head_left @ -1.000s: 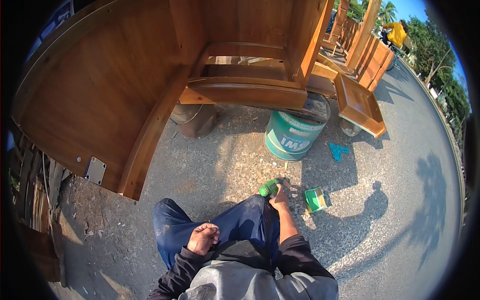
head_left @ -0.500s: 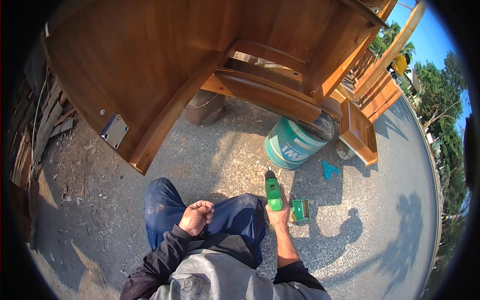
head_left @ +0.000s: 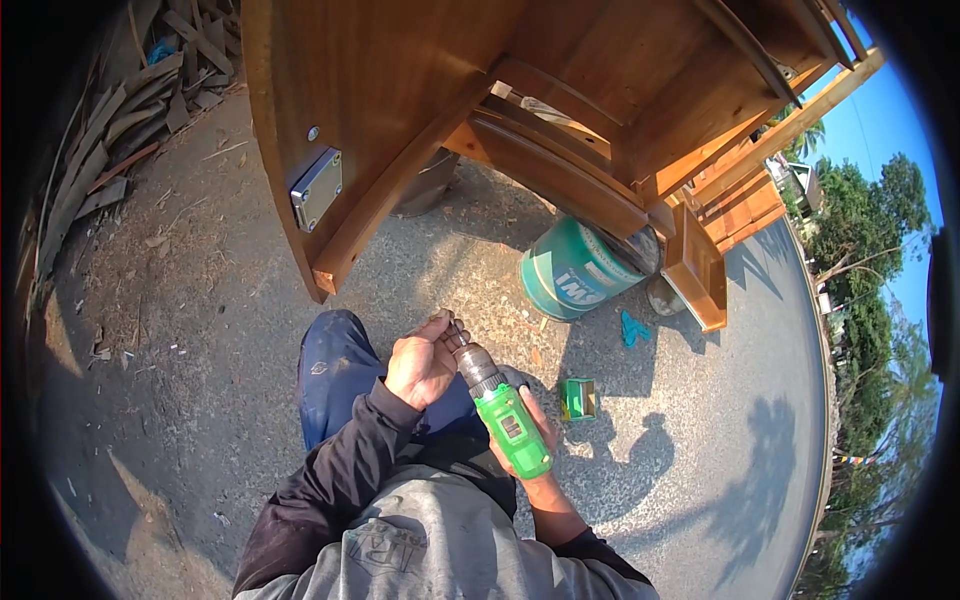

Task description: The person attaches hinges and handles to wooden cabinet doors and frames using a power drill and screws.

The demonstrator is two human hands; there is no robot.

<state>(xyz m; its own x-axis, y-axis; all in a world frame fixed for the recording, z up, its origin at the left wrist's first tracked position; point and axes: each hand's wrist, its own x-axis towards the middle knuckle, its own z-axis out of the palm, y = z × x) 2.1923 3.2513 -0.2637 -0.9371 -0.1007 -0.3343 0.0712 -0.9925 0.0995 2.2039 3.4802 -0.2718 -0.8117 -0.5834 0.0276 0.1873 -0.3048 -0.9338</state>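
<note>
My right hand (head_left: 540, 425) is wrapped round a green cordless drill (head_left: 512, 428), whose dark chuck points up and left. A thin metal bit (head_left: 459, 338) sticks out of the chuck. My left hand (head_left: 422, 362) is closed, its fingertips pinched at the tip of that bit; whatever small thing they hold there is hidden. Beyond my hands stands a varnished wooden furniture piece (head_left: 400, 80) with a curved edge. A metal plate (head_left: 318, 190) sits on its panel near the lower corner, beside a small round metal fitting (head_left: 313, 133).
A teal bucket (head_left: 572, 272) stands under the furniture, with a second, dark bucket (head_left: 428, 190) further left. On the ground lie a small green box (head_left: 578, 399) and a blue-green cloth (head_left: 633, 328). Scrap wood (head_left: 85, 150) is piled at left; a wooden drawer (head_left: 697, 268) is at right.
My right hand has brought the drill back toward my body and tilted it left. My left hand has risen to meet the bit's tip. The view has shifted, showing more scrap wood.
</note>
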